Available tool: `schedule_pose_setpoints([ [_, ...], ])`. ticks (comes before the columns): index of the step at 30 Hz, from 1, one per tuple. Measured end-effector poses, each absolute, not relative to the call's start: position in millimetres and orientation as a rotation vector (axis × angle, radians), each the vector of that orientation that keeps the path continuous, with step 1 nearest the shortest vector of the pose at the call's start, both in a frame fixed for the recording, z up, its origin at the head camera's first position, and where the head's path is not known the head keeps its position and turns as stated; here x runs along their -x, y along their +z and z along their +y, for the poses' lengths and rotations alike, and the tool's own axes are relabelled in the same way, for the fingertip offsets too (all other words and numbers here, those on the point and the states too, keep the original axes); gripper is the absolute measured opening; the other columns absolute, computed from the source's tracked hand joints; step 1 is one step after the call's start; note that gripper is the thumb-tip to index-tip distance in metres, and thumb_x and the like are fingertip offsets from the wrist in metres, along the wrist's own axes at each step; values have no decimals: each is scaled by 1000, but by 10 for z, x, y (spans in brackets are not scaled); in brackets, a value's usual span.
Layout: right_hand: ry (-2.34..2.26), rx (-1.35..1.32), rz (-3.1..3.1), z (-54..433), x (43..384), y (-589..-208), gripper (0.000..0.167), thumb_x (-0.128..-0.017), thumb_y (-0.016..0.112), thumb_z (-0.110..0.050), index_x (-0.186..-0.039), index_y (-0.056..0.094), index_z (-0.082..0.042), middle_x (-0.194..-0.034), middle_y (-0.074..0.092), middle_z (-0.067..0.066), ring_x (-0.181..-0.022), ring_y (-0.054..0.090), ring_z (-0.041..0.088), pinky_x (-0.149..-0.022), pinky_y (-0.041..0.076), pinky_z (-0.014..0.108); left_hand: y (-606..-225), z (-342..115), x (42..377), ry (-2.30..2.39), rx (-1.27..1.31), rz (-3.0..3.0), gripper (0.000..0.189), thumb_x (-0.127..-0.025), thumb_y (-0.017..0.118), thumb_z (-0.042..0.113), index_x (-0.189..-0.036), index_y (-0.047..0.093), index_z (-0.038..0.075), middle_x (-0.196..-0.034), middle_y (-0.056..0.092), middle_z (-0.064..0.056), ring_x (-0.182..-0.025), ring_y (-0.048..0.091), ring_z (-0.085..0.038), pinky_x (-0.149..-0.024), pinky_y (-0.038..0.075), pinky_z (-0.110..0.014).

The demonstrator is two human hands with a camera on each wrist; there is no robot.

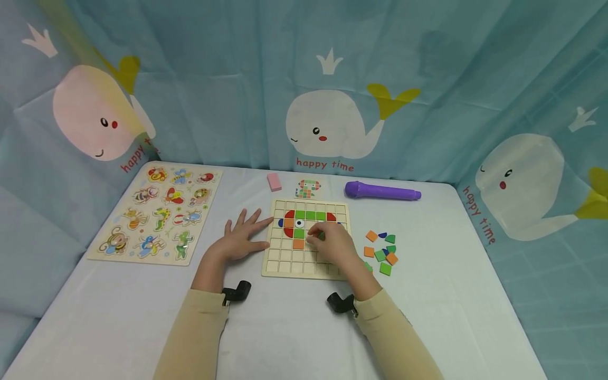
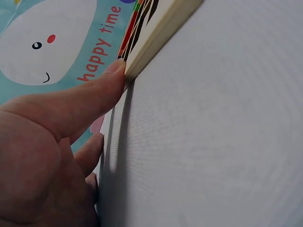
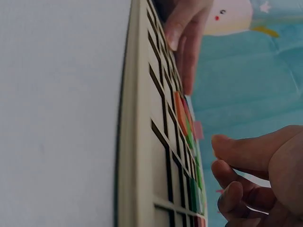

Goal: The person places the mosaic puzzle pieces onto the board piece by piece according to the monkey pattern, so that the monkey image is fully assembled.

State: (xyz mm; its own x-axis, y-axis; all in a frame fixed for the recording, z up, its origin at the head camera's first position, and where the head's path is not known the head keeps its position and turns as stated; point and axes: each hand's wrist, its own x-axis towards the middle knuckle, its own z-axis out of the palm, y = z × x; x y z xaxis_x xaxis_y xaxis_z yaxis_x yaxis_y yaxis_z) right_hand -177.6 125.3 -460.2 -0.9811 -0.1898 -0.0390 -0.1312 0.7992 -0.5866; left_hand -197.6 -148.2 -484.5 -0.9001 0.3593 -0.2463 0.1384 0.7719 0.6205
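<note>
A square wooden grid board [image 1: 280, 266] lies at the middle of the table. Set in it are green squares [image 1: 310, 215], red rounded pieces [image 1: 331, 217], orange squares [image 1: 298, 244], a white eye piece [image 1: 299, 224] and a blue piece [image 1: 281, 223]. My left hand [image 1: 240, 236] has its fingers spread, with index finger and thumb at the board's left edge. Over the board's middle hovers my right hand [image 1: 332, 242], fingers curled and thumb close to the index fingertip. No piece shows between those tips in the right wrist view, and the hand hides part of the pattern.
Loose orange, green and blue pieces [image 1: 380, 255] lie right of the board. Behind it are a pink block [image 1: 274, 182], a patterned picture card [image 1: 308, 189] and a purple toy microphone [image 1: 382, 191]. An insect puzzle board [image 1: 159, 214] lies at the left; a whale-print curtain [image 1: 228, 105] hangs behind.
</note>
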Motion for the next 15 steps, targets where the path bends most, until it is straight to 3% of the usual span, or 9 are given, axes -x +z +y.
schedule_pose_setpoints([
  [6, -1000, 205, 2902, 1451, 1764, -4525, 14, -92, 76, -25, -103, 76, -16, -86, 69, -4, -75, 56, 15, -68, 47, 31, -4853, -1485, 1992, 874, -389, 2616, 74, -92, 71, 40, -157, 38, 28, -171, 8, -10, -155, -16, -39, -117, -17, -67],
  [15, -1051, 90, 2876, 1773, 1769, -4515, 30, -94, 73, -27, -119, 72, -11, -100, 73, 0, -85, 62, 18, -72, 52, 34, -4871, -1499, 1992, 851, -393, 2616, 74, -93, 70, 42, -158, 36, 29, -171, 8, -10, -155, -15, -40, -116, -17, -68],
])
